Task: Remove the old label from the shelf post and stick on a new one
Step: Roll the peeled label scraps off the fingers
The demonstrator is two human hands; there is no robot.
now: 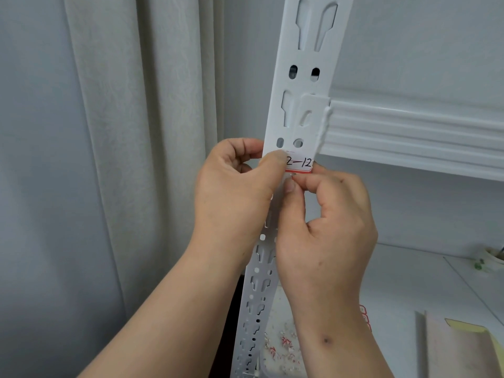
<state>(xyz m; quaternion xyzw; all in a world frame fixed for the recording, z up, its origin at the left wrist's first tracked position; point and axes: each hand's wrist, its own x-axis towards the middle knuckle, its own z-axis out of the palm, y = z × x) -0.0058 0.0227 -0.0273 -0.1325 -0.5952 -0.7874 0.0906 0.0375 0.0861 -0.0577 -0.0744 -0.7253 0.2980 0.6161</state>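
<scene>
My left thumb (275,159) presses the red-edged white paper label (298,165) against the white slotted steel post (302,77); my right hand (324,222) pinches its lower edge, which I should work slowly.

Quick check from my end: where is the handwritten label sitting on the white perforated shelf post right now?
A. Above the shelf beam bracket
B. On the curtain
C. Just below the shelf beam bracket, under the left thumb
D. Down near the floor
C: the white, red-edged handwritten label lies on the white perforated metal shelf post just beneath the beam bracket, its left end covered by the left hand thumb.
</scene>
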